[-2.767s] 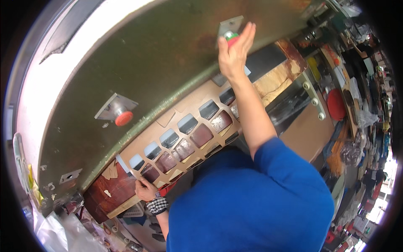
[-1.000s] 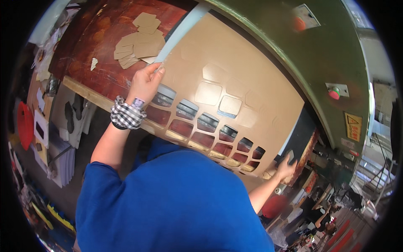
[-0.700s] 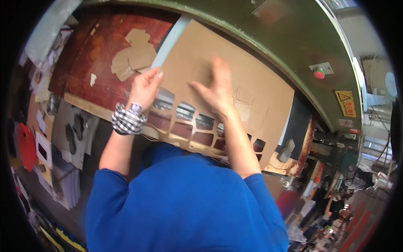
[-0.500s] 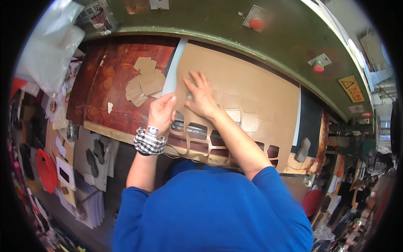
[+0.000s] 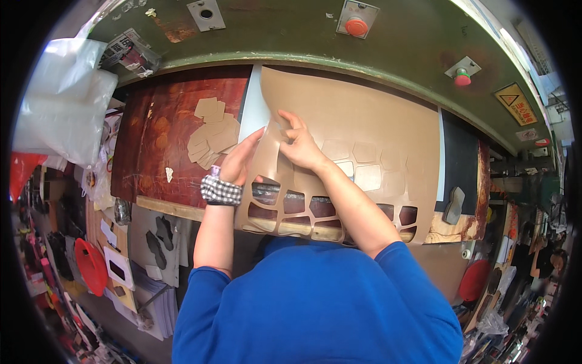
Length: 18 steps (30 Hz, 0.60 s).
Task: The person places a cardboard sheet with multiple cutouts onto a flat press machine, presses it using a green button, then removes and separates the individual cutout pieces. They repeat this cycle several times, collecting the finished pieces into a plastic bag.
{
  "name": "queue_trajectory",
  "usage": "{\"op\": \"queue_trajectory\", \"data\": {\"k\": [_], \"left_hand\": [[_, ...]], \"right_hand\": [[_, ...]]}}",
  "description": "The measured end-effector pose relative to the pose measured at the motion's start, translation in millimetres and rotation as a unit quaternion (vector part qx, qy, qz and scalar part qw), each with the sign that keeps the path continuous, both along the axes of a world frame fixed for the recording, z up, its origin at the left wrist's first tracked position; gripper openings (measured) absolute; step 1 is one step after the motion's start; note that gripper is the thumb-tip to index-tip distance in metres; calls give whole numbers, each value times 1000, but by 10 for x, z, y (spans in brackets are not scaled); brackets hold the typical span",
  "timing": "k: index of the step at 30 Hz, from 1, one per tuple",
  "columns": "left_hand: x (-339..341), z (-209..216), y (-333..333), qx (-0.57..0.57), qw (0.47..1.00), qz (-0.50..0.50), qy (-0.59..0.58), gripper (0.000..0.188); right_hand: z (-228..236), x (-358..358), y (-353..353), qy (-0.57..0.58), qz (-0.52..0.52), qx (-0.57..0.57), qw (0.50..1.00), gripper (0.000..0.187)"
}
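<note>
A large tan sheet point(image 5: 388, 121), leather-like, lies across the work table with rows of cut outlines and open holes along its near part. Its left side is lifted and bent up. At that raised edge my left hand point(image 5: 239, 161) holds the sheet, fingers fairly straight and partly hidden by it. Just to the right, my right hand point(image 5: 303, 145) grips the sheet at the bend, thumb and fingers curled together. Left of my hands, a loose pile of tan cut pieces point(image 5: 215, 133) rests on the red-brown board point(image 5: 163, 115). A pale blue strip point(image 5: 251, 109) shows beneath the sheet.
A green machine beam point(image 5: 273, 36) with red buttons point(image 5: 356, 26) spans the far side. A grey sole-shaped piece point(image 5: 454, 205) lies at the table's right end. Clear plastic bags point(image 5: 66, 103) hang at the far left. A red item point(image 5: 91, 267) stands below left.
The sheet's left edge has been raised and bent. My left hand has slid along under that edge, and my right hand has gone from lying flat to gripping the sheet. The view has shifted slightly.
</note>
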State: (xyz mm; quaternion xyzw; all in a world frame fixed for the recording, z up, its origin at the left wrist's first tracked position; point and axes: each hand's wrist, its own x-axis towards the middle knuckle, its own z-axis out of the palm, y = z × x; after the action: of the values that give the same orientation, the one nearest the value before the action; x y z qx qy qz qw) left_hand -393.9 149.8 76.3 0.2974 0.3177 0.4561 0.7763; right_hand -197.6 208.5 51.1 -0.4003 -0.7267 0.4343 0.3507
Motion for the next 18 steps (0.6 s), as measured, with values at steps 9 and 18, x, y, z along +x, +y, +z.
{"op": "queue_trajectory", "data": {"k": [9, 18], "left_hand": [[246, -143, -126, 57, 997, 2, 54, 83], [451, 138, -477, 191, 829, 83, 519, 26]], "right_hand": [[-75, 55, -1, 196, -76, -122, 970, 5], [-212, 72, 25, 290, -103, -137, 941, 9]]}}
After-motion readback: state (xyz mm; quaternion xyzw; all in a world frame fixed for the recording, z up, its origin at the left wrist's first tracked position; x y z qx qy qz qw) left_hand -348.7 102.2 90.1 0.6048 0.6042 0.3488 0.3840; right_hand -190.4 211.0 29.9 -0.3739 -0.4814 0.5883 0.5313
